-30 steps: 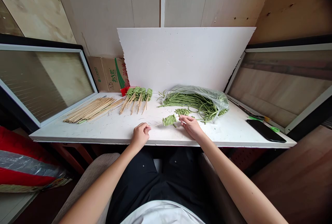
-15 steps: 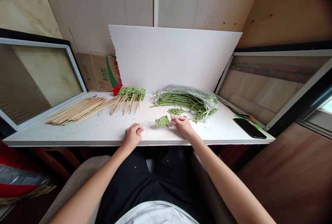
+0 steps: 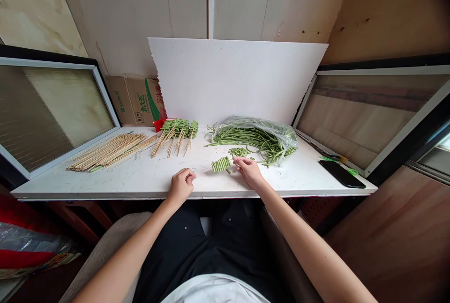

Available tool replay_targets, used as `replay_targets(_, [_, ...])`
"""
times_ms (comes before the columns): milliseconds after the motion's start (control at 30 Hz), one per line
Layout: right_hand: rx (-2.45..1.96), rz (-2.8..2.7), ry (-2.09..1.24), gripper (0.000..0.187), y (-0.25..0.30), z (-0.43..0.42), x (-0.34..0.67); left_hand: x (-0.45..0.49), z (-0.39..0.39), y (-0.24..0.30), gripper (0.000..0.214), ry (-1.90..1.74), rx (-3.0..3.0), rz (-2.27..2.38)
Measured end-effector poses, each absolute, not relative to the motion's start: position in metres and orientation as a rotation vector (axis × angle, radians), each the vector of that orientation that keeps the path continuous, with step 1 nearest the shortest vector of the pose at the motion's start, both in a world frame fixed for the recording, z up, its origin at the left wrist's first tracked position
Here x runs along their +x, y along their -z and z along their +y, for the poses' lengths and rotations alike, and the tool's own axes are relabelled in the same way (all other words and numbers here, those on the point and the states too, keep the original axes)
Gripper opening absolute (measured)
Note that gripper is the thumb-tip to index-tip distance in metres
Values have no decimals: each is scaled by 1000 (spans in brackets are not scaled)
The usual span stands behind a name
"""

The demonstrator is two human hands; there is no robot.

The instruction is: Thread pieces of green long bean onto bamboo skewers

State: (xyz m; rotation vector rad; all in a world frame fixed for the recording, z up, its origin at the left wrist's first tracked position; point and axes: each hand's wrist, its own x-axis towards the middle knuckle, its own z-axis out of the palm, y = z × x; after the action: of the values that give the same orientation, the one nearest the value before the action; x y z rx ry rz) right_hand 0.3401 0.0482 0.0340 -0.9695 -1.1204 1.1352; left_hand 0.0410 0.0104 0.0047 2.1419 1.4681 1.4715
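My left hand [image 3: 182,185] is closed round the lower end of a thin wooden skewer [image 3: 204,171], held slanting above the table front. A green long bean [image 3: 221,165], folded back and forth in close loops, is threaded along the skewer's far half. My right hand [image 3: 246,171] pinches the bean's free end beside the skewer tip; the fingertips partly hide the point. Just behind lies a small heap of cut bean pieces [image 3: 238,151]. Farther back, a clear plastic bag [image 3: 277,129] spills long green beans [image 3: 246,136].
Finished bean skewers [image 3: 179,128] are piled at the back left, beside a fan of bare skewers [image 3: 112,151]. A black phone [image 3: 341,173] and scissors [image 3: 333,157] lie on the right. A white foam board [image 3: 235,78] and a cardboard box [image 3: 135,99] stand behind.
The camera view has shifted slightly. Both hands keep their hold, with the skewer and folded bean almost where they were.
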Motion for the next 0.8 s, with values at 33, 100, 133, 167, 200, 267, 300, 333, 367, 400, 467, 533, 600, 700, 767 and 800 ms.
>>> replay_targets(33, [-981, -1129, -1113, 40, -33, 49, 339, 41, 10, -5, 18, -1472, 2143, 1468])
replay_targets(100, [-1001, -1141, -1079, 40, -31, 49, 338, 41, 11, -5, 18, -1472, 2142, 1476])
replay_targets(133, [-1009, -1145, -1066, 41, -31, 49, 337, 40, 11, -5, 19, -1473, 2140, 1479])
replay_targets(167, [-1016, -1149, -1058, 41, -30, 49, 336, 40, 11, -4, 19, -1476, 2138, 1480])
replay_targets(200, [-1020, -1152, -1051, 42, -30, 49, 335, 40, 11, -4, 19, -1480, 2137, 1481])
replay_targets(267, [-1021, -1152, -1041, 43, -31, 48, 334, 40, 12, -3, 20, -1482, 2139, 1479])
replay_targets(300, [-1020, -1152, -1039, 43, -31, 48, 334, 40, 12, -3, 20, -1482, 2142, 1477])
replay_targets(333, [-1017, -1152, -1039, 43, -32, 47, 334, 39, 12, -3, 20, -1481, 2147, 1477])
replay_targets(367, [-1015, -1153, -1041, 43, -33, 46, 334, 39, 12, -2, 20, -1480, 2152, 1477])
replay_targets(400, [-1011, -1156, -1045, 43, -33, 45, 333, 39, 12, -2, 20, -1478, 2156, 1477])
replay_targets(467, [-1002, -1172, -1058, 43, -35, 43, 332, 39, 12, -2, 20, -1473, 2160, 1474])
replay_targets(533, [-999, -1175, -1072, 44, -35, 42, 329, 39, 11, -3, 20, -1468, 2154, 1465])
replay_targets(600, [-1002, -1164, -1080, 45, -35, 41, 327, 40, 11, -4, 19, -1467, 2136, 1460])
replay_targets(700, [-1006, -1165, -1078, 46, -34, 41, 325, 41, 11, -6, 17, -1470, 2091, 1469])
replay_targets(767, [-1022, -1171, -1067, 46, -34, 43, 326, 41, 11, -6, 16, -1477, 2060, 1480])
replay_targets(800, [-1036, -1172, -1057, 47, -35, 44, 327, 41, 12, -6, 16, -1484, 2047, 1489])
